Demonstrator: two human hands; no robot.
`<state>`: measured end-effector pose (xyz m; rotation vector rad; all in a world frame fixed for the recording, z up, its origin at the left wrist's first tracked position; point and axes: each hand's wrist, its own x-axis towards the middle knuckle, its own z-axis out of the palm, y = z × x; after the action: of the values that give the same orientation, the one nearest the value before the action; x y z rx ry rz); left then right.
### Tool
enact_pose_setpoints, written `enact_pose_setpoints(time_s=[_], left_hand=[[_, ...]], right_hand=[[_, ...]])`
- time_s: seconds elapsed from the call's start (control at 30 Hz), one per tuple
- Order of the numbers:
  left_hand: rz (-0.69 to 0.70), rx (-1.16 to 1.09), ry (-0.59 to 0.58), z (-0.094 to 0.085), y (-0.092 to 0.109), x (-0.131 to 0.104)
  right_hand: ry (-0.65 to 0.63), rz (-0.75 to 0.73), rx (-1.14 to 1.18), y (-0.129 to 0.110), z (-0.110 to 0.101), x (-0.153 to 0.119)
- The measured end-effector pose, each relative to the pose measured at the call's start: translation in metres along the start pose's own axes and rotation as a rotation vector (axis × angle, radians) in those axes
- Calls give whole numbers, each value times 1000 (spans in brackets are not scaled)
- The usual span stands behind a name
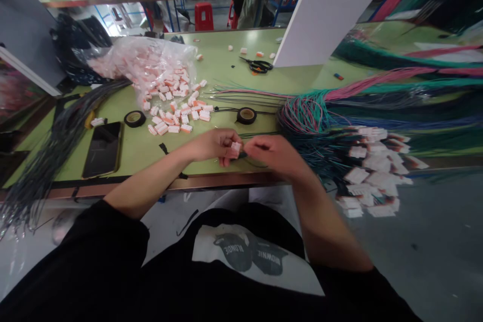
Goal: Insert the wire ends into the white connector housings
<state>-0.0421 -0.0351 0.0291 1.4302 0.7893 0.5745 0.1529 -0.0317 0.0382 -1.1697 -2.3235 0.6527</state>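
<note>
My left hand [219, 146] grips a small white-and-orange plastic connector housing [236, 147] between thumb and fingers, just above the table's front edge. Close by on its right, my right hand [274, 153] has its fingers pinched together, pointing at the housing. Whatever sits in that pinch is too small and blurred to make out. Thin dark wires lie behind and below the right fingers. Beyond the left hand spreads a pile of loose connector housings [181, 113], spilling from a clear plastic bag [151, 55].
Bundled pink, green and dark wires [307, 113] lie right, with finished-looking white connector ends [377, 161] overhanging the edge. Black tape rolls [246, 115] [135, 118], a phone [102, 150], black-handled scissors [260, 66] and grey wires [71, 131] rest on the green table [241, 78]. A white post [328, 10] rises behind.
</note>
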Motion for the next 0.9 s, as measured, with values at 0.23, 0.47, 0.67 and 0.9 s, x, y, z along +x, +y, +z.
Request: enact_pose_setpoints(time_s=[0.23, 0.47, 0.67, 0.9], left_hand=[[-154, 94, -291, 3, 4, -5], [-156, 119, -311, 4, -2, -2], [-196, 166, -314, 7, 5, -3], [-237, 217, -327, 9, 6, -2]], right_hand=[[-48, 223, -809, 18, -11, 28], [-115, 44, -917, 35, 5, 31], [-50, 134, -894, 43, 1, 28], [-126, -97, -812, 35, 10, 35]])
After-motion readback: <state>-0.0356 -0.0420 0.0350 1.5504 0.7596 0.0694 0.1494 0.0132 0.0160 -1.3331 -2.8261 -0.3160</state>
